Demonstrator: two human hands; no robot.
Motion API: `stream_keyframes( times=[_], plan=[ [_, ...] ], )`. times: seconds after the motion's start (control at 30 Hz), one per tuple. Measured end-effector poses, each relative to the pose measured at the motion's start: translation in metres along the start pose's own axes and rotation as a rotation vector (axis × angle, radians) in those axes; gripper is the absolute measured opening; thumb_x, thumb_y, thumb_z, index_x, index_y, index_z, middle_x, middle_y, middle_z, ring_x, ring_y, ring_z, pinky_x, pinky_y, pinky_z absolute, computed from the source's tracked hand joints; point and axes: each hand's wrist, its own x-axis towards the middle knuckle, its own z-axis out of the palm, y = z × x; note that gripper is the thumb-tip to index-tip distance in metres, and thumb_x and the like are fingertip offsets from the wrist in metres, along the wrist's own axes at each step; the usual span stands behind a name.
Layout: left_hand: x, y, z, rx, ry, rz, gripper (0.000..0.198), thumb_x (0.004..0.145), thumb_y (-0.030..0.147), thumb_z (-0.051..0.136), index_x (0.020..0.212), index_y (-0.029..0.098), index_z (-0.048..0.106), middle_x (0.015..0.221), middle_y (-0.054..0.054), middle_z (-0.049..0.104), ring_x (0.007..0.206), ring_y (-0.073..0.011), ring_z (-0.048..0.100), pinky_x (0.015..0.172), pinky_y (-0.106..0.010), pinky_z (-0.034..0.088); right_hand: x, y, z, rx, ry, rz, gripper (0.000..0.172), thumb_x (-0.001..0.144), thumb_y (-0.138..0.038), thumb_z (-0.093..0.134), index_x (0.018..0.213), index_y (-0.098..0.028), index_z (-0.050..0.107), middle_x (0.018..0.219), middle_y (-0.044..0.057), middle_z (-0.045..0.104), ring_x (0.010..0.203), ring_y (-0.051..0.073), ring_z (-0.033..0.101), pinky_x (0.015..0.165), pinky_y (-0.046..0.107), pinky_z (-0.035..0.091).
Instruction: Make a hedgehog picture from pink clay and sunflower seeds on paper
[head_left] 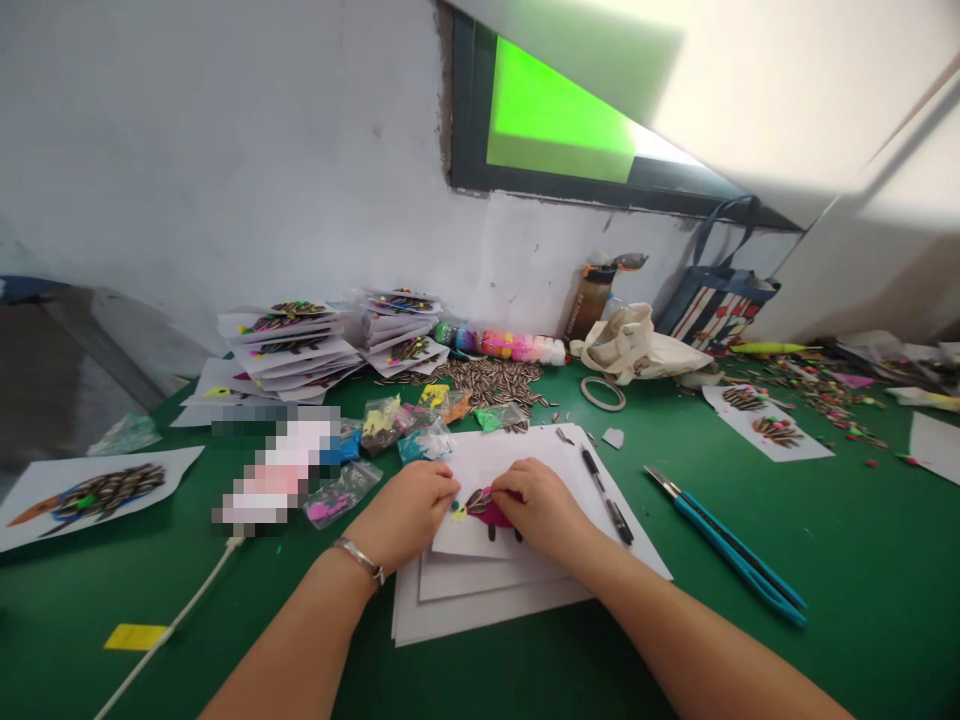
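White paper sheets [480,575] lie stacked in front of me, the top one bearing a magenta cut-out [495,514] with small dark legs and a yellow piece [458,512] at its left end. A few striped sunflower seeds [478,499] sit on the cut-out. My right hand [546,508] is closed over it, thumb and fingers pinching a sunflower seed, partly hidden by the fingertips. My left hand [417,508] rests at the sheet's left side, its fingers pressed together beside the yellow piece. What it holds, if anything, is hidden. Black pens [606,495] lie right of my right hand.
Blue tweezers [727,545] and a tape roll [602,393] lie to the right. Loose seeds [495,385] are heaped behind the sheets, near small bags [381,422] of coloured pieces. Finished-looking seed pictures [292,350] are stacked back left. A bottle [589,303] stands by the wall.
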Motion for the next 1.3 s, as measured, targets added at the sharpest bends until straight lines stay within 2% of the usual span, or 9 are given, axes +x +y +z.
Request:
stream_keyframes(
  times=[0.1, 0.2, 0.37, 0.47, 0.63, 0.8, 0.97, 1.1, 1.3],
  plan=[
    [0.000, 0.000, 0.000, 0.009, -0.011, 0.001, 0.031, 0.089, 0.019, 0.042, 0.092, 0.022, 0.073, 0.108, -0.006, 0.067, 0.104, -0.0206, 0.057, 0.092, -0.030, 0.042, 0.002, 0.008, -0.004, 0.035, 0.027, 0.018, 0.023, 0.079, -0.010, 0.053, 0.068, -0.020, 0.069, 0.071, 0.003, 0.065, 0.075, 0.016, 0.056, 0.069, 0.025, 0.039],
    [0.000, -0.001, 0.001, 0.021, -0.012, 0.019, 0.032, 0.089, 0.019, 0.041, 0.093, 0.021, 0.073, 0.108, -0.007, 0.066, 0.105, -0.0211, 0.056, 0.092, -0.030, 0.043, 0.011, 0.028, -0.018, 0.028, 0.083, 0.146, 0.022, 0.079, -0.015, 0.052, 0.086, -0.022, 0.072, 0.087, 0.003, 0.069, 0.079, 0.016, 0.059, 0.070, 0.024, 0.041],
    [-0.001, -0.004, 0.002, 0.028, -0.002, 0.052, 0.031, 0.089, 0.017, 0.042, 0.089, 0.020, 0.072, 0.103, -0.007, 0.067, 0.103, -0.0204, 0.057, 0.092, -0.029, 0.043, 0.044, 0.064, -0.039, -0.132, 0.093, 0.275, 0.025, 0.079, -0.018, 0.047, 0.077, -0.021, 0.071, 0.077, 0.003, 0.069, 0.074, 0.017, 0.058, 0.062, 0.024, 0.036],
    [-0.001, -0.005, 0.002, 0.018, 0.011, 0.063, 0.030, 0.089, 0.018, 0.042, 0.088, 0.021, 0.072, 0.100, -0.007, 0.067, 0.102, -0.0197, 0.057, 0.092, -0.028, 0.043, 0.062, 0.075, -0.035, -0.200, 0.093, 0.307, 0.024, 0.077, -0.017, 0.047, 0.069, -0.019, 0.070, 0.073, 0.005, 0.068, 0.072, 0.018, 0.057, 0.060, 0.025, 0.032],
    [-0.001, -0.002, 0.000, 0.029, -0.020, 0.036, 0.030, 0.089, 0.017, 0.041, 0.087, 0.019, 0.071, 0.099, -0.008, 0.066, 0.101, -0.0204, 0.056, 0.091, -0.030, 0.043, 0.082, 0.081, -0.019, -0.226, 0.080, 0.333, 0.019, 0.073, -0.017, 0.053, 0.079, -0.021, 0.070, 0.086, 0.007, 0.070, 0.079, 0.019, 0.059, 0.062, 0.024, 0.033],
    [0.000, 0.001, -0.001, 0.048, -0.041, 0.048, 0.031, 0.090, 0.015, 0.040, 0.078, 0.016, 0.068, 0.093, -0.007, 0.065, 0.095, -0.0197, 0.057, 0.089, -0.030, 0.044, 0.080, 0.074, -0.022, -0.192, 0.119, 0.325, 0.024, 0.071, -0.010, 0.049, 0.082, -0.019, 0.069, 0.085, 0.007, 0.069, 0.080, 0.019, 0.059, 0.065, 0.025, 0.036],
    [0.000, 0.000, 0.001, 0.048, -0.042, 0.060, 0.030, 0.090, 0.015, 0.040, 0.077, 0.016, 0.067, 0.092, -0.007, 0.064, 0.094, -0.0196, 0.057, 0.088, -0.030, 0.044, 0.041, 0.046, -0.033, -0.083, 0.208, 0.299, 0.034, 0.079, -0.018, 0.044, 0.107, -0.022, 0.063, 0.082, 0.002, 0.069, 0.076, 0.017, 0.060, 0.067, 0.024, 0.041],
    [0.000, -0.001, 0.002, 0.049, -0.022, 0.068, 0.030, 0.089, 0.014, 0.040, 0.077, 0.017, 0.068, 0.091, -0.007, 0.065, 0.094, -0.0195, 0.057, 0.088, -0.030, 0.044, 0.009, 0.021, -0.019, 0.369, 0.077, 0.207, 0.020, 0.077, -0.027, 0.053, 0.083, -0.021, 0.071, 0.077, 0.001, 0.069, 0.071, 0.016, 0.060, 0.065, 0.025, 0.045],
    [0.000, -0.002, 0.002, 0.035, -0.015, 0.051, 0.029, 0.089, 0.016, 0.043, 0.085, 0.018, 0.071, 0.098, -0.007, 0.066, 0.100, -0.0207, 0.057, 0.091, -0.031, 0.043, 0.007, 0.012, 0.006, 0.408, 0.076, 0.218, 0.021, 0.077, -0.023, 0.052, 0.089, -0.019, 0.069, 0.070, 0.000, 0.066, 0.064, 0.014, 0.057, 0.061, 0.025, 0.043]
  ],
)
